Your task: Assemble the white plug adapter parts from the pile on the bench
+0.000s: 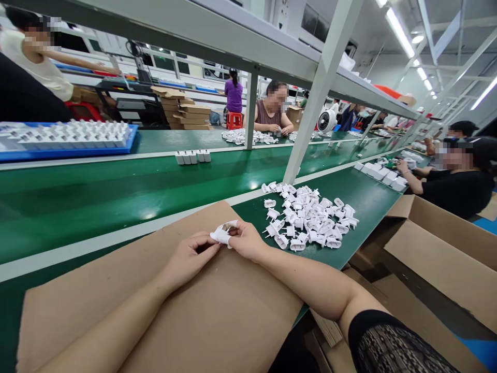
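My left hand (193, 257) and my right hand (244, 241) meet above a brown cardboard sheet (155, 305). Between their fingers is a white plastic plug piece (221, 235), partly hidden by my fingertips. Just right of my right hand, a loose heap of similar white pronged plug pieces (308, 217) lies on the green belt (361, 202). My hands are not touching the heap.
A row of white plug units (192, 157) stands on the belt beyond, and a blue tray of white units (66, 140) sits at the far left. An open cardboard box (435, 248) stands at my right. Co-workers sit along the line under a white metal shelf (248, 52).
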A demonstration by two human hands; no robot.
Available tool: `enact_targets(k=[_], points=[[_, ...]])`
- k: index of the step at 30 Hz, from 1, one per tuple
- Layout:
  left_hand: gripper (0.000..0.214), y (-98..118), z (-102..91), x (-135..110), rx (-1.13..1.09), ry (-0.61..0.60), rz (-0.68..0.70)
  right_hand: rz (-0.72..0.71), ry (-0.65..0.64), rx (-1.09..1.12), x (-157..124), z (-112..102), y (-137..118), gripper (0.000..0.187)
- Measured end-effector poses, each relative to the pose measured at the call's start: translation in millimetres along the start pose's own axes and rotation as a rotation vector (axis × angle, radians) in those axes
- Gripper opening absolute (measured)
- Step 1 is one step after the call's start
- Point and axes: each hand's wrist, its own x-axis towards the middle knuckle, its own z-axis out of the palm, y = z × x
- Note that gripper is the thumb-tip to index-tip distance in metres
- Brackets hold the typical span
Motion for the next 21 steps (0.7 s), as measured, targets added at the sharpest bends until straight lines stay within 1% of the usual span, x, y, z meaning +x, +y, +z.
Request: enact_targets(k=[11, 17, 21], points=[[0.039, -2.9, 0.2, 0.9, 0.010, -0.002, 0.001, -0.004, -0.010, -0.019, 0.3, -0.8, 1.4, 0.039], [0.036, -3.8, -0.2, 2.1, 0.035, -0.001, 0.012, 0.012, 0.014, -0.086, 0.0, -2.6, 4.3, 0.039], [0.036, -2.8, -0.4, 1.6, 0.031, -0.003, 0.010, 0.015, 0.013, -0.083, -0.8, -1.9, 2.4, 0.040]])
